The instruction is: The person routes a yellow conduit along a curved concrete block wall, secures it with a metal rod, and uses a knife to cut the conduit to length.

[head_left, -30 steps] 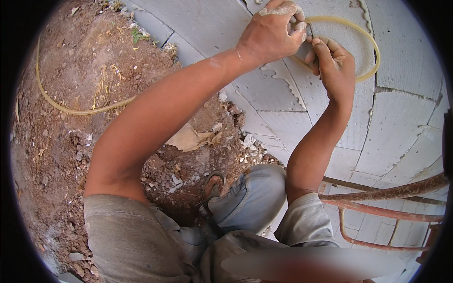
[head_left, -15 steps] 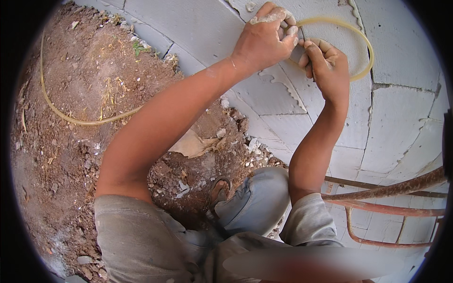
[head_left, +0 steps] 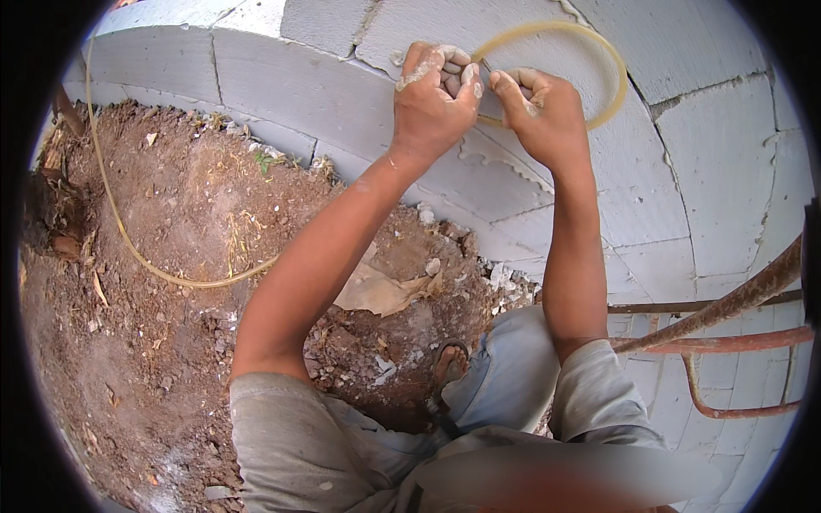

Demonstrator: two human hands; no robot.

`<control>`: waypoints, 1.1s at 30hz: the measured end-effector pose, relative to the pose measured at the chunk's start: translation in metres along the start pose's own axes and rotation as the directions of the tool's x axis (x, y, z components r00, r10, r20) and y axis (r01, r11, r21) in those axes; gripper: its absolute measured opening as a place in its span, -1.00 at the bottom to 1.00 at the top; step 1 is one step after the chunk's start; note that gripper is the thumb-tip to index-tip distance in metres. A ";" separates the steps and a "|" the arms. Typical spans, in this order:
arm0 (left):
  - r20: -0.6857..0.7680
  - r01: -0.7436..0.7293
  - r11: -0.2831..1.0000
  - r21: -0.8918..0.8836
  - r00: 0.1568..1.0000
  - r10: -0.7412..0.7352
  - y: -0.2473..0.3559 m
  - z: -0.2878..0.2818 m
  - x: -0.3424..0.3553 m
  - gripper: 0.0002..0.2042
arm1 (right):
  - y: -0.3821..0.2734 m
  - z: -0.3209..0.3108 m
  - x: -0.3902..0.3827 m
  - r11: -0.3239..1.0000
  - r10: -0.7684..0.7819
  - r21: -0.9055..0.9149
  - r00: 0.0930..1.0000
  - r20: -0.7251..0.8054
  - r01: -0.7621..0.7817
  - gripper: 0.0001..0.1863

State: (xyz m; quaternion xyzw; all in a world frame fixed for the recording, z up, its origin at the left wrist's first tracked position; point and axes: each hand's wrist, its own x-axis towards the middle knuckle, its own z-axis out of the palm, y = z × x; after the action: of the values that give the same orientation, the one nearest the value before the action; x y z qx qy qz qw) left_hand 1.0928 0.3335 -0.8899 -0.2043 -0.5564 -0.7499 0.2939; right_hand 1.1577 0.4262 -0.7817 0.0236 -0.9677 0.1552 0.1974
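Note:
A translucent yellowish hose [head_left: 621, 73] bends in a loop against the pale block wall [head_left: 522, 184]. My left hand [head_left: 434, 98], smeared with whitish paste, is closed around the hose at the loop's left side. Close to its right, my right hand [head_left: 545, 111] pinches with thumb and forefinger at a thin dark rod, of which only a small tip shows; its exact kind is unclear. The loop passes behind my right hand. Farther left, another length of the hose hangs from the wall top and curves over the soil, then goes out of sight behind my left forearm.
Reddish, stony soil [head_left: 162, 342] lies along the foot of the wall, with rubble and a torn brown paper scrap [head_left: 380, 291]. Rusty metal bars [head_left: 727, 344] stand at the right. My bent knee [head_left: 505, 359] and sandalled foot [head_left: 450, 363] are below.
The view has shifted, so the hands sit farther left and more of the wall's top shows. My hands stay close together at the hose; less of the dark rod shows now.

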 end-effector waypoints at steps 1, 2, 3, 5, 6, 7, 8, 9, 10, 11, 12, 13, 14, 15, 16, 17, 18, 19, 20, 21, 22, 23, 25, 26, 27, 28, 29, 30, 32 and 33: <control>0.001 -0.002 1.000 0.010 1.000 0.002 0.000 -0.001 0.000 -0.86 | -0.001 0.000 0.000 1.000 0.006 -0.003 1.000 0.005 -0.006 -0.70; 0.002 -0.004 1.000 0.020 1.000 0.004 -0.001 -0.001 0.001 -0.86 | -0.002 0.001 0.000 1.000 0.025 -0.001 1.000 -0.001 -0.025 -0.70; 0.001 -0.004 1.000 0.011 1.000 0.004 -0.001 -0.001 0.001 -0.86 | -0.004 0.001 0.000 0.999 0.042 -0.002 0.999 -0.006 -0.042 -0.70; -0.001 -0.005 1.000 -0.006 1.000 0.005 -0.002 0.000 0.001 -0.86 | -0.006 0.002 -0.001 0.999 0.037 -0.015 0.999 -0.020 -0.037 -0.70; 0.001 0.003 1.000 -0.010 1.000 -0.003 -0.001 0.000 0.000 -0.86 | -0.005 0.002 -0.001 0.999 0.014 -0.029 0.999 -0.031 -0.015 -0.70; 0.003 0.011 1.000 -0.014 1.000 -0.011 -0.001 0.001 0.000 -0.86 | -0.004 0.003 -0.002 0.999 -0.009 -0.043 0.999 -0.041 0.007 -0.70; 0.005 0.019 1.000 -0.018 1.000 -0.019 -0.001 0.001 0.000 -0.86 | -0.004 0.003 -0.002 0.999 -0.017 -0.047 0.999 -0.046 0.015 -0.71; 0.004 -0.008 1.000 0.002 1.000 0.008 -0.003 0.000 0.000 -0.86 | -0.003 0.004 -0.003 0.998 -0.025 -0.050 0.998 -0.052 0.022 -0.71; 0.003 -0.034 0.999 0.022 0.999 0.034 -0.005 0.000 0.000 -0.86 | -0.003 0.004 -0.003 0.998 -0.033 -0.054 0.998 -0.058 0.030 -0.72; 0.004 -0.060 0.997 0.042 0.998 0.060 -0.007 0.000 0.000 -0.86 | -0.004 0.005 -0.003 0.998 -0.035 -0.061 0.997 -0.065 0.031 -0.72; 0.001 -0.044 0.999 0.025 0.999 0.044 -0.006 0.000 0.001 -0.87 | -0.005 0.006 -0.003 0.997 -0.035 -0.070 0.997 -0.072 0.030 -0.73; -0.002 -0.028 1.000 0.007 1.000 0.028 -0.005 0.000 0.001 -0.87 | -0.006 0.006 -0.004 0.996 -0.035 -0.079 0.996 -0.078 0.029 -0.74; -0.004 -0.011 1.000 -0.010 1.000 0.011 -0.004 0.000 0.001 -0.88 | -0.006 0.007 -0.004 0.995 -0.048 -0.088 0.995 -0.090 0.040 -0.74; -0.006 -0.021 1.000 -0.006 1.000 0.021 -0.005 0.000 0.001 -0.88 | -0.007 0.007 -0.005 0.994 -0.062 -0.097 0.993 -0.101 0.052 -0.75; -0.008 -0.031 1.000 -0.001 0.999 0.031 -0.006 0.000 0.002 -0.88 | -0.007 0.008 -0.006 0.992 -0.076 -0.105 0.991 -0.112 0.064 -0.75; -0.010 -0.041 0.999 0.004 0.999 0.041 -0.007 0.000 0.002 -0.88 | -0.009 0.009 -0.006 0.990 -0.079 -0.127 0.990 -0.115 0.064 -0.76; -0.010 -0.035 0.999 -0.002 0.999 0.035 -0.007 0.001 0.001 -0.88 | -0.010 0.009 -0.007 0.987 -0.080 -0.149 0.990 -0.119 0.062 -0.76; -0.009 -0.030 1.000 -0.008 1.000 0.029 -0.006 0.001 0.001 -0.88 | -0.010 0.009 -0.007 0.983 -0.081 -0.171 0.989 -0.123 0.060 -0.77; -0.009 -0.024 1.000 -0.014 1.000 0.024 -0.006 0.001 0.001 -0.88 | -0.010 0.009 -0.007 0.983 -0.086 -0.175 0.988 -0.129 0.062 -0.77; -0.006 -0.027 1.000 -0.013 1.000 0.027 -0.007 0.001 0.001 -0.87 | -0.010 0.010 -0.007 0.982 -0.092 -0.178 0.986 -0.136 0.067 -0.77; -0.004 -0.031 0.999 -0.012 1.000 0.031 -0.008 0.000 0.001 -0.87 | -0.010 0.011 -0.007 0.981 -0.099 -0.181 0.985 -0.143 0.072 -0.78; -0.002 -0.035 0.999 -0.012 0.999 0.035 -0.008 0.000 0.001 -0.87 | -0.009 0.011 -0.007 0.982 -0.102 -0.170 0.984 -0.147 0.077 -0.78; 0.001 -0.037 0.999 -0.004 0.999 0.037 -0.008 -0.001 0.002 -0.87 | -0.009 0.011 -0.007 0.985 -0.109 -0.148 0.982 -0.156 0.085 -0.79; 0.003 -0.038 0.999 -0.001 0.999 0.038 -0.007 -0.001 0.002 -0.87 | -0.010 0.010 -0.007 0.986 -0.104 -0.145 0.983 -0.154 0.081 -0.79; 0.005 -0.027 1.000 -0.006 1.000 0.027 -0.007 -0.001 0.002 -0.87 | -0.011 0.010 -0.008 0.987 -0.096 -0.142 0.984 -0.151 0.074 -0.78; 0.006 -0.016 1.000 -0.011 1.000 0.016 -0.006 -0.001 0.001 -0.87 | -0.011 0.010 -0.008 0.988 -0.088 -0.140 0.985 -0.149 0.067 -0.78; 0.008 -0.005 1.000 -0.016 1.000 0.005 -0.006 -0.001 0.001 -0.87 | -0.011 0.010 -0.008 0.990 -0.083 -0.128 0.985 -0.154 0.064 -0.78; 0.007 0.003 1.000 -0.028 1.000 -0.003 -0.004 -0.001 0.001 -0.87 | -0.010 0.010 -0.009 0.992 -0.079 -0.115 0.984 -0.161 0.061 -0.78; 0.004 0.020 0.998 -0.053 1.000 -0.020 -0.002 -0.001 0.001 -0.87 | -0.009 0.010 -0.010 0.993 -0.064 -0.105 0.984 -0.167 0.047 -0.78; -0.003 -0.017 1.000 -0.018 1.000 0.017 -0.003 -0.001 0.001 -0.87 | -0.009 0.010 -0.011 0.993 -0.055 -0.109 0.985 -0.165 0.037 -0.78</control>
State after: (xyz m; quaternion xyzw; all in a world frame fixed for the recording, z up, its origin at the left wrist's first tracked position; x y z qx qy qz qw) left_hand 1.0897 0.3333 -0.8919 -0.2105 -0.5475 -0.7526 0.2992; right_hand 1.1647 0.4148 -0.7917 0.0222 -0.9536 0.1009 0.2828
